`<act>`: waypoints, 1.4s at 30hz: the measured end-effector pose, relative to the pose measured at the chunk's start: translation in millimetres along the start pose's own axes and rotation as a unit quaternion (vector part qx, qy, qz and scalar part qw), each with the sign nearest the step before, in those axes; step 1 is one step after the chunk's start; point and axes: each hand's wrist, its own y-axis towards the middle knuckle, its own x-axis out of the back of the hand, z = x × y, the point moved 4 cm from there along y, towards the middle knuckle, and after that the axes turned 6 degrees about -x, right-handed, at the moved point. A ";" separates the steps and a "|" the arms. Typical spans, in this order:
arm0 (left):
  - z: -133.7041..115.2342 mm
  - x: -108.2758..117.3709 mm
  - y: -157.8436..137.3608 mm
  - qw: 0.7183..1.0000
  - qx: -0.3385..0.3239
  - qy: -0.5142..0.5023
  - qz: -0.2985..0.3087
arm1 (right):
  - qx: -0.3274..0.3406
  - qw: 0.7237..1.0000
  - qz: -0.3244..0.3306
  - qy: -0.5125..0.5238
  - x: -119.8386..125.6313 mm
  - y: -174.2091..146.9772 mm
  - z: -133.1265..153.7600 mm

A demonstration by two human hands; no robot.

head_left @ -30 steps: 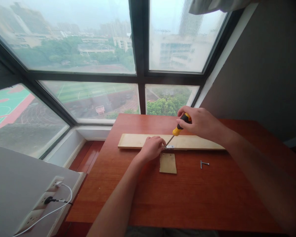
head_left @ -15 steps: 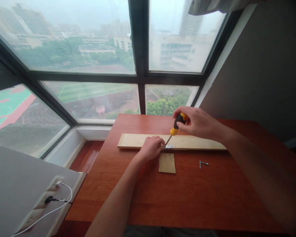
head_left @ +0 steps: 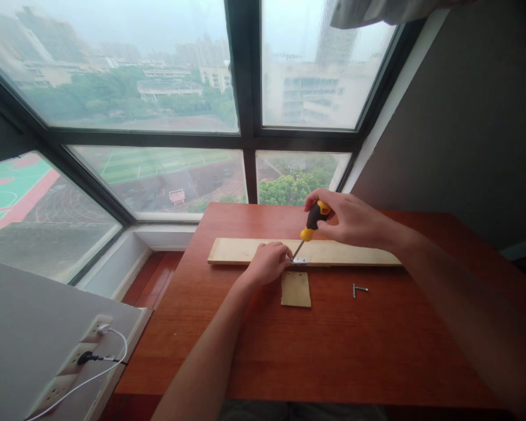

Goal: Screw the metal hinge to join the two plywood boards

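Observation:
My right hand grips a yellow and black screwdriver by its handle. The shaft slants down to the left, and its tip meets the left end of a small silver metal plate at the near edge of a long pale wooden board. Resting on the board, my left hand has its fingers pinched together beside the tip. What they hold, if anything, is too small to make out. A small square of thin wood with two holes lies just in front of the board.
Two screws or bolts lie on the reddish wooden table, right of the square piece. Large windows rise behind the table. At the left, a low wall carries power sockets with a white cable plugged in.
My view has shifted very slightly. My right fingers sit a little differently around the screwdriver handle; the tip stays at the metal plate and my left hand keeps its place.

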 end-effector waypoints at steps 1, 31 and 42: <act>-0.2 0.1 0.0 1.000 0.001 0.000 0.001 | -0.004 1.000 0.006 -0.001 0.2 -0.4 -0.2; -1.1 1.4 0.9 1.000 0.010 -0.018 0.001 | -0.062 0.994 -0.060 -0.067 2.3 -2.2 -5.3; 0.4 0.2 0.0 1.000 0.002 -0.013 -0.004 | -0.039 0.997 -0.058 -0.040 0.8 -4.4 -6.4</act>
